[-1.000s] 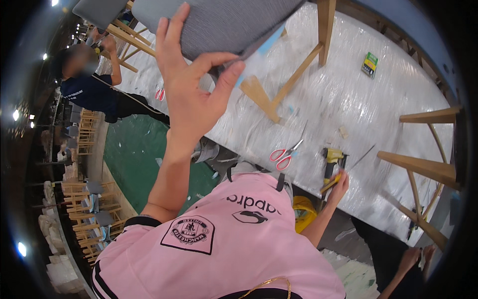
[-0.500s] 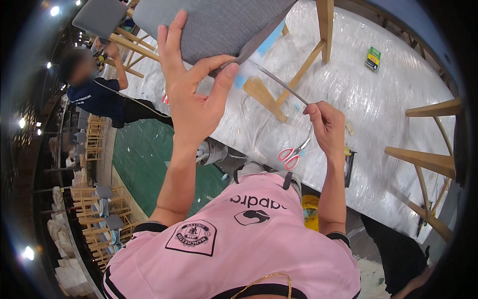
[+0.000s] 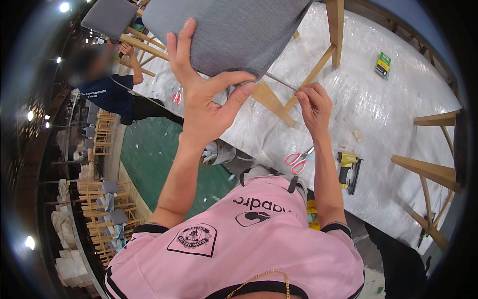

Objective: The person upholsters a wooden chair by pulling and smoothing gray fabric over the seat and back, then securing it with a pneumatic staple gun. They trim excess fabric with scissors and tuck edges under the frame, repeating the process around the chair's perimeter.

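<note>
Left hand (image 3: 204,97) spreads wide, palm on the grey seat cushion (image 3: 234,30) (thumb hooked at its edge). Right hand (image 3: 311,102) has its grip pinched together on a thin metal rod (image 3: 281,81). The rod's long axis slants up-left under the cushion.

left arm: bare, comes up from the lower edge, forearm steep, elbow bent near the pink sleeve.
left hand (image 3: 201,94): raised high, back of hand facing the camera, fingers spread and stretched upward, thumb splayed out to the right, palm pressed flat against something above it.
right arm: bare, rises from the lower right, forearm near vertical, wrist straight.
right hand (image 3: 312,102): lower than the left, fingers curled in, thumb and fingertips pinched tight at the upper left of the hand.
hands: well apart, left higher.
</note>
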`<state>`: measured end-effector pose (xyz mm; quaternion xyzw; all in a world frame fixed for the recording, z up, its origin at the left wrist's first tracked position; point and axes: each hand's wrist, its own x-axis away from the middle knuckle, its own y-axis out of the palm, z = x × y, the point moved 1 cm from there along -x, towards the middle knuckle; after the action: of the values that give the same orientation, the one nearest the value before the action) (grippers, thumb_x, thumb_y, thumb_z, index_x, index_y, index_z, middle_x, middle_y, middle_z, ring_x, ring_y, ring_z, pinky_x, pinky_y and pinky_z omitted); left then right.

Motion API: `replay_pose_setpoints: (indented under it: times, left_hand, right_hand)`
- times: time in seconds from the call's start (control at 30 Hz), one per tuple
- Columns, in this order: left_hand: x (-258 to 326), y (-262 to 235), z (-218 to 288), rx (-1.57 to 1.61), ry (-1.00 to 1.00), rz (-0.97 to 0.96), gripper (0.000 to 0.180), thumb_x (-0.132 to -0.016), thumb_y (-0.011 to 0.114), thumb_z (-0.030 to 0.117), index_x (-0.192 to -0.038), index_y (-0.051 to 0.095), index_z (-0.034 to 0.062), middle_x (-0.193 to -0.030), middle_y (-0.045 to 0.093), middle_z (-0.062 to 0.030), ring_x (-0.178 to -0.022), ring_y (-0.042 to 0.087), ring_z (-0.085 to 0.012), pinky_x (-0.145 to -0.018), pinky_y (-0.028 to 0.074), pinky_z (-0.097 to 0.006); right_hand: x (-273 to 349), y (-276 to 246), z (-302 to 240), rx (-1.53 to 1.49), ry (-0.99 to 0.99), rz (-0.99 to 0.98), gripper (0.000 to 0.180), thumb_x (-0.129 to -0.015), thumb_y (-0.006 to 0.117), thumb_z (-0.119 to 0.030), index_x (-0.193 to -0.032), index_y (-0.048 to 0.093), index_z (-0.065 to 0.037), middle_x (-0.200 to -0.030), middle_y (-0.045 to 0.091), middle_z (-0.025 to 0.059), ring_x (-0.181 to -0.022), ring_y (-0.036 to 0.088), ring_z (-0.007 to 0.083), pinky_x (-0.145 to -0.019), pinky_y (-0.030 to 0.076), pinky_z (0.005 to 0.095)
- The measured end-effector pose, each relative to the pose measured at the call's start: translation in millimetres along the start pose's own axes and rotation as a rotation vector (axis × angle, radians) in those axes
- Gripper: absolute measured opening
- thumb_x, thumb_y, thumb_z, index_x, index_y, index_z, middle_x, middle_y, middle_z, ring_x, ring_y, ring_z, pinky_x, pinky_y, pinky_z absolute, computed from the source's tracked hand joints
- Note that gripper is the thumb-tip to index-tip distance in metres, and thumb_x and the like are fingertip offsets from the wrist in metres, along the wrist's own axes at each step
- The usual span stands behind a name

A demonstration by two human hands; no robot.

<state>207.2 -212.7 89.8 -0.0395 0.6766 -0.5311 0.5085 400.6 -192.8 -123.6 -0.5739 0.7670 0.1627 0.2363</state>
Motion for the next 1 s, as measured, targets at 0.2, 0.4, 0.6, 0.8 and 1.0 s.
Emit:
replay_pose_setpoints:
  times: [0.2,0.4,0.6,0.8,1.0]
  left_hand:
    - [-1,-1,2,-0.009,-0.009,-0.033,0.013,-0.074,0.087,0.022,-0.086,0.081,0.0222,-0.166,0.011,-0.0195,-0.151,0.002,-0.0456,-0.121,0.01,-0.056]
    - [-4,-5,-6,0.122,0.047,0.053,0.027,-0.074,0.087,0.026,-0.099,0.078,0.0187,-0.162,0.028,-0.0199,-0.151,0.013,-0.0437,-0.121,0.011,-0.055]
    - [-25,28,-38,0.057,0.12,0.494,0.051,-0.069,0.087,0.025,-0.114,0.067,0.0132,-0.135,0.062,-0.008,-0.13,0.049,-0.0333,-0.114,0.022,-0.053]
    - [-28,36,-37,0.096,0.114,0.557,0.042,-0.066,0.082,0.019,-0.105,0.066,0.0154,-0.129,0.064,-0.0065,-0.126,0.051,-0.0308,-0.111,0.025,-0.052]
    - [-27,32,-36,0.0,0.123,0.465,0.054,-0.072,0.08,0.016,-0.119,0.057,0.007,-0.131,0.061,-0.0125,-0.129,0.048,-0.0315,-0.114,0.027,-0.049]
  right_hand:
    - [-34,30,20,-0.105,-0.194,-0.037,0.016,-0.086,0.077,-0.019,-0.084,0.071,-0.004,-0.078,0.063,0.0054,-0.071,0.056,0.0224,-0.066,0.043,0.0342]
    - [-67,22,15,-0.08,-0.316,-0.094,0.018,-0.085,0.078,-0.019,-0.084,0.071,-0.003,-0.078,0.063,0.0064,-0.071,0.058,0.0221,-0.064,0.044,0.0333]
    - [-73,4,-3,-0.051,-0.286,-0.179,0.022,-0.088,0.077,-0.02,-0.083,0.069,0.0,-0.078,0.063,0.0079,-0.066,0.061,0.0206,-0.058,0.046,0.0298]
    - [-98,4,-21,-0.027,-0.385,-0.222,0.021,-0.087,0.078,-0.019,-0.082,0.07,0.0,-0.076,0.063,0.0076,-0.063,0.06,0.0166,-0.055,0.045,0.0282]
    - [-126,-13,-37,0.058,-0.484,-0.306,0.018,-0.083,0.08,-0.013,-0.081,0.069,0.001,-0.075,0.063,0.0081,-0.061,0.061,0.0187,-0.054,0.046,0.031]
